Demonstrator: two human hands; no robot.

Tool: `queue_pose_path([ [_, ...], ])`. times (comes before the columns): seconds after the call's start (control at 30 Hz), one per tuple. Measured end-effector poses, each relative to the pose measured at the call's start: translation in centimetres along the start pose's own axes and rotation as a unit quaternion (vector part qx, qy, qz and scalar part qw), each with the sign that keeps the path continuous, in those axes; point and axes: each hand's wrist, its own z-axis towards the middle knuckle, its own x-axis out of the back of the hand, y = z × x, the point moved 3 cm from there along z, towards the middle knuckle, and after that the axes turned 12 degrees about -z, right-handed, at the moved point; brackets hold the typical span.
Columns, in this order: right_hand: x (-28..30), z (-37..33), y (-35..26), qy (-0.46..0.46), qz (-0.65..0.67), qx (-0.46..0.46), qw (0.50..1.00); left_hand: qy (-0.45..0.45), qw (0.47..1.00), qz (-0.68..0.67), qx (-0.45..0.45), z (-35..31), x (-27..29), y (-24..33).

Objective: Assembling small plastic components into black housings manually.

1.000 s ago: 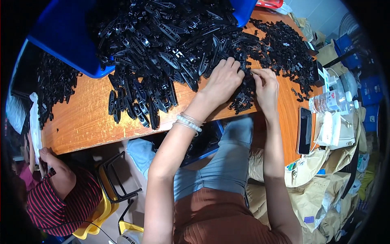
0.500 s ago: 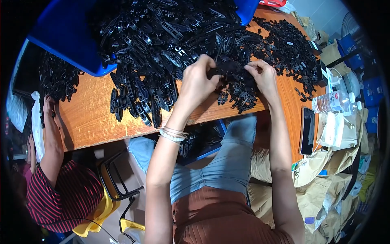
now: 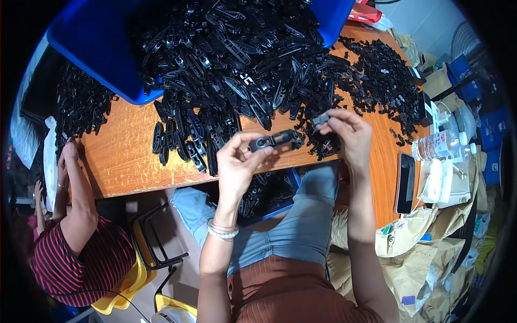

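Observation:
My left hand (image 3: 240, 164) grips a long black plastic part (image 3: 273, 141) with openings along its middle, held above the front edge of the table. Pinched between the thumb and fingers of my right hand (image 3: 349, 134) is a small dark grey clip-like piece (image 3: 320, 120). The two pieces are apart, the small one to the right of the long one. Beyond my hands lies a large heap of similar long black parts (image 3: 215, 70), spilling out of a blue bin (image 3: 89, 64). A pile of small black pieces (image 3: 382, 75) spreads across the table at the right.
Along the right side of the wooden table (image 3: 129, 151) are a phone (image 3: 405, 183), clear plastic bottles (image 3: 436, 144) and a white pouch (image 3: 455, 185). Brown paper bags (image 3: 420, 247) stand beyond that edge. Another blue bin (image 3: 293, 180) sits beneath the table. A co-worker in a striped top (image 3: 91, 264) works at the left.
Both hands have drawn back from the heap toward me and moved apart. The long part and the small grey piece now show plainly in them. The co-worker's arms have shifted.

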Motion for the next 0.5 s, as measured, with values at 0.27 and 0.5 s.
queue_pose_path([
  [0.27,-5.0,-4.3,-3.4,-0.027,-0.027,0.000,0.999,-0.060,0.995,-0.075,-0.020,-2.4,-1.2,1.1],
  [0.5,-6.0,-4.9,-3.9,-0.021,-0.279,0.180,0.943,-0.058,0.994,-0.091,0.017,-3.1,-0.8,1.7],
])
